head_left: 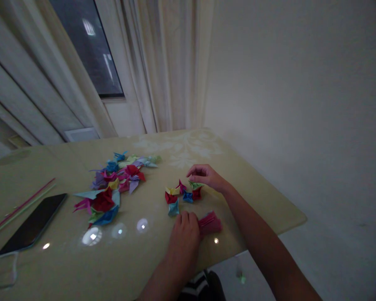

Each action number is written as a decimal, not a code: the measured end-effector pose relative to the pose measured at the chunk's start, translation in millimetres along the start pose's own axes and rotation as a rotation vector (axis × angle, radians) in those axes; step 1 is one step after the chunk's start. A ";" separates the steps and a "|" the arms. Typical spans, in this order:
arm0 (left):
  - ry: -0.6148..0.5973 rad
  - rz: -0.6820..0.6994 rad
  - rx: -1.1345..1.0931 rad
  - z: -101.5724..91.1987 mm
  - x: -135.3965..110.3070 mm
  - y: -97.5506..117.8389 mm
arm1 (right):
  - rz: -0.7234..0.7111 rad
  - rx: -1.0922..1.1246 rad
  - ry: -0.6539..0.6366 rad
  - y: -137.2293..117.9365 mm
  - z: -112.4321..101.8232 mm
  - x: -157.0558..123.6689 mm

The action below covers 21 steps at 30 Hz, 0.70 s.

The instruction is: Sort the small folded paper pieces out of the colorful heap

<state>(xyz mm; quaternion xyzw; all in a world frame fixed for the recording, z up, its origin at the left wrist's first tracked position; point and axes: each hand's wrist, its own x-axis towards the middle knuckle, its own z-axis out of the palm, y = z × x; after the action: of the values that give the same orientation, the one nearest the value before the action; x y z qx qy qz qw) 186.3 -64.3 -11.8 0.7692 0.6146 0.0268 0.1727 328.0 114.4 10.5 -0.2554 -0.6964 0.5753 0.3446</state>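
My left hand (183,233) curls against the pink folded paper (210,223) near the front edge of the table (153,188); I cannot tell if it grips. My right hand (206,175) hovers loosely curled, empty, over the small paper flowers (183,195)

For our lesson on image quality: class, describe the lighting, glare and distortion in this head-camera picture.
Head view: dim overall, colours muted; round light reflections glare on the glossy table left of the left hand; window and curtains lean, showing wide-angle distortion; corners darken.
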 end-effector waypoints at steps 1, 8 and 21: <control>-0.020 0.005 -0.010 -1.0 0.1 0.1 | 0.002 0.002 -0.001 0.2 0.1 0.0; 0.036 0.086 -0.005 14.7 -3.8 -8.3 | 0.005 0.002 0.005 4.2 -0.7 0.4; 0.158 0.137 -0.008 16.3 -9.6 -21.0 | 0.022 0.018 0.022 6.5 -0.5 1.5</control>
<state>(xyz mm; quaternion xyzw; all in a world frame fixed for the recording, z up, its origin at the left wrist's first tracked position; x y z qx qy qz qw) 168.4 -73.4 -31.7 0.8043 0.5722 0.1015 0.1244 327.2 117.2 4.4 -0.2665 -0.6846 0.5824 0.3480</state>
